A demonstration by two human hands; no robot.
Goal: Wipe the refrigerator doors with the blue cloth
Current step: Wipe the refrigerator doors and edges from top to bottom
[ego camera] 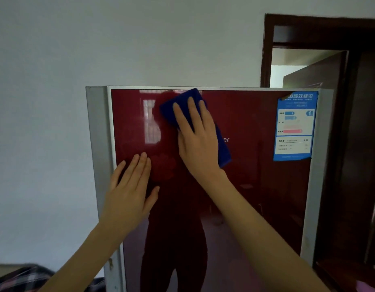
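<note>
The glossy dark red refrigerator door (pixel 256 186) with a silver frame fills the middle of the view. My right hand (pixel 197 135) lies flat with straight fingers on the folded blue cloth (pixel 180 102) and presses it against the upper part of the door, just below the top edge. The cloth sticks out above my fingertips and to the right of my palm. My left hand (pixel 129 190) rests flat and open on the door lower left, near the silver left edge, holding nothing.
A blue and white energy label (pixel 295 127) is stuck on the door's upper right corner. A white wall (pixel 45 123) stands behind and to the left. A dark wooden doorway (pixel 308 60) with an open door is at right. Plaid fabric (pixel 20 279) shows at bottom left.
</note>
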